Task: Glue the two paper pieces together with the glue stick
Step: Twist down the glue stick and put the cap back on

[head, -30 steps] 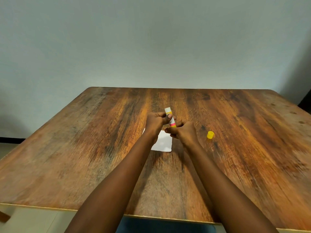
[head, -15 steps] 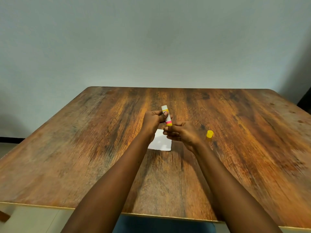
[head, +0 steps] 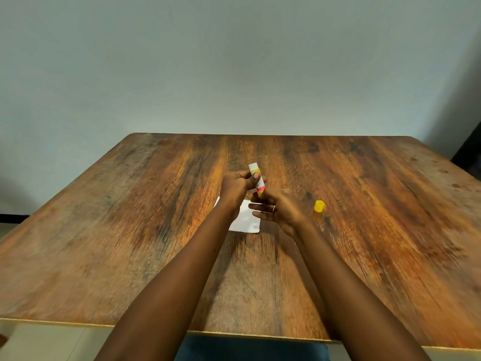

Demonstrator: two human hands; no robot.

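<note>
With the cap (head: 319, 206) off on the table (head: 130, 230), left hand (head: 235, 187) grips the glue stick (head: 257, 178) above the paper (head: 246, 220), right hand (head: 281, 211) loosely open beside it; gluing and pressing remain.

Worn wood-grain table (head: 364, 230) with a dull sheen, matt white paper (head: 247, 220), smooth plastic glue stick (head: 256, 175) with printed label, glossy yellow plastic cap (head: 319, 206)
</note>
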